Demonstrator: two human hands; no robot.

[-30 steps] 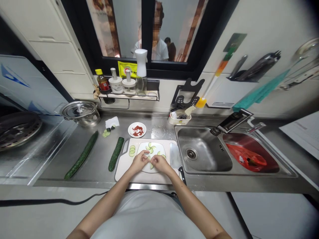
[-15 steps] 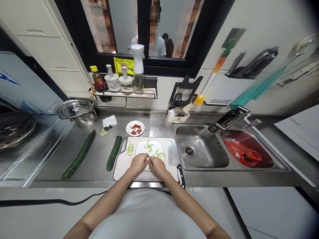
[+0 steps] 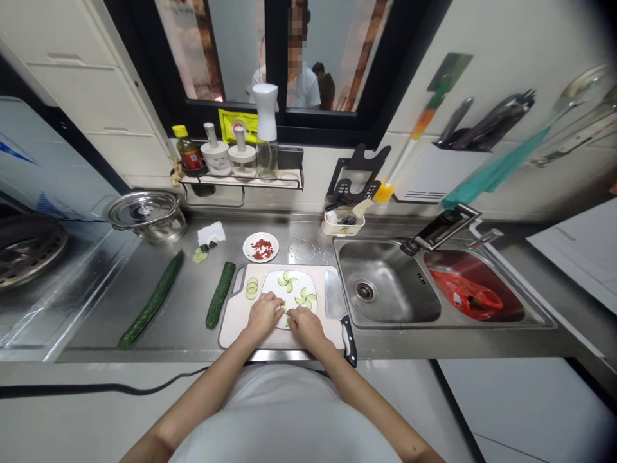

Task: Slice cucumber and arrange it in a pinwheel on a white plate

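Two long dark-green cucumbers lie at the left of our steel worktop (image 3: 193,328), the whole one (image 3: 152,299) farther out and the shorter cut piece (image 3: 220,294) just beside the white plastic cutting board (image 3: 236,315). A small stack of pale round cucumber slices (image 3: 251,289) sits on the board's left part. On the white oval plate (image 3: 274,283) we have half-slices laid in two pinwheel fans (image 3: 295,289). Our left hand (image 3: 263,315) and right hand (image 3: 303,323) meet at the plate's near edge, fingers curled down and pinched close around a slice piece between them; we judge that we are setting another fan. The next move seems to call for a fine, light placing touch. A broad steel cleaver with a black handle (image 3: 337,302) rests on the board's right edge, beside the steel sink (image 3: 385,302). Our fingers hide the piece itself, so we cannot tell which hand grips it.
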